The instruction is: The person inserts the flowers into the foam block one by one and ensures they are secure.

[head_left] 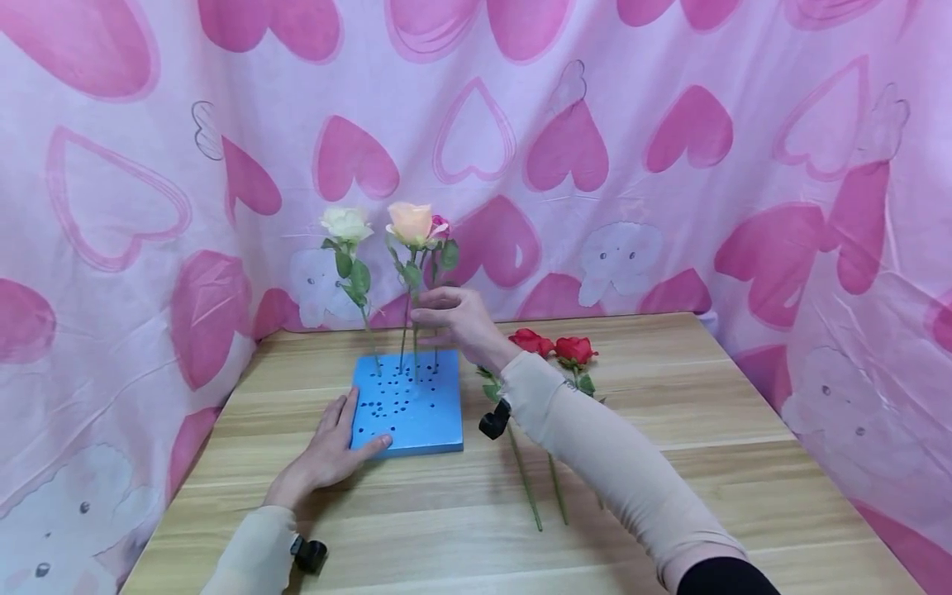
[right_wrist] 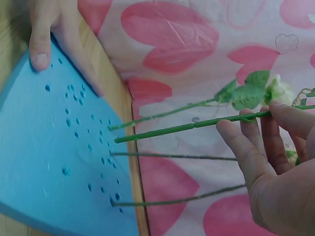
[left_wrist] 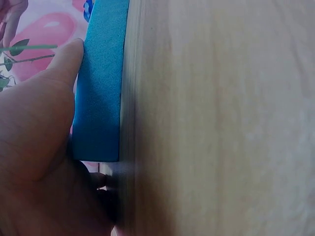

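Observation:
In the head view my left hand [head_left: 327, 453] rests at the left front corner of a blue foam board [head_left: 424, 426] dotted with holes. Its thumb lies on top, and the other fingers extend along the left side. My right hand [head_left: 461, 321] pinches a green stem [right_wrist: 172, 129] upright over the board. I cannot tell whether the tip touches the foam. Several stems stand behind it in the board, with a white rose [head_left: 346, 223] on the left. A peach rose [head_left: 411, 223] and a magenta rose [head_left: 441, 225] overlap above my right hand; which head belongs to the held stem is unclear.
Red roses [head_left: 575, 350] with long stems lie on the wooden table [head_left: 669, 397] to the right, partly under my right forearm. A pink heart-patterned cloth [head_left: 483, 124] hangs behind and along both sides of the table.

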### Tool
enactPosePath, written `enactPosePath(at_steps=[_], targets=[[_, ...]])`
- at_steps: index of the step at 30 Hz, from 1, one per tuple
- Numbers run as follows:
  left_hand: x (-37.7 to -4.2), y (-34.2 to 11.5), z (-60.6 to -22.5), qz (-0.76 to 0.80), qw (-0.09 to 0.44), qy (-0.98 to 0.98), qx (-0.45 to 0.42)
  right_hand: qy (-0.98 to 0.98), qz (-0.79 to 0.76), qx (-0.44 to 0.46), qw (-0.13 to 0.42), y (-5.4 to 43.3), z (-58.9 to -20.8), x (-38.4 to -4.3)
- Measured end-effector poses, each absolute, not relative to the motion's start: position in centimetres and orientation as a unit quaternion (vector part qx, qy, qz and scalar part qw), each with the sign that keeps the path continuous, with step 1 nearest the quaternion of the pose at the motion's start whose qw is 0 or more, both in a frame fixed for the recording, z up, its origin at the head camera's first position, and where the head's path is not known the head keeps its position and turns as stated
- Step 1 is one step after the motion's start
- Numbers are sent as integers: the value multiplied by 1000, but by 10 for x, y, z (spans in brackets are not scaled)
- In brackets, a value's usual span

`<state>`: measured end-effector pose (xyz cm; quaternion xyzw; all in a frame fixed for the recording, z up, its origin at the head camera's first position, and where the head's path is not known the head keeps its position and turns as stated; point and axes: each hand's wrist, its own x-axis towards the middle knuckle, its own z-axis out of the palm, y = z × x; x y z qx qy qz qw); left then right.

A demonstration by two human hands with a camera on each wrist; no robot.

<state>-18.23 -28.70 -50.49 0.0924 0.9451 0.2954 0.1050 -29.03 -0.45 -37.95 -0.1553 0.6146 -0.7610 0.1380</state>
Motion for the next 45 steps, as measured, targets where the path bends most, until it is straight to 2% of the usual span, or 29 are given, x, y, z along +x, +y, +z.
enactPosePath(at_steps=[25,45], targets=[[-185,-289,-508,295,107,946,81,611,-767,-157,116,-67,-410,-300],[-186,-288,-508,299,106,945,79,635,-752,-132,119,-79,-424,-308]])
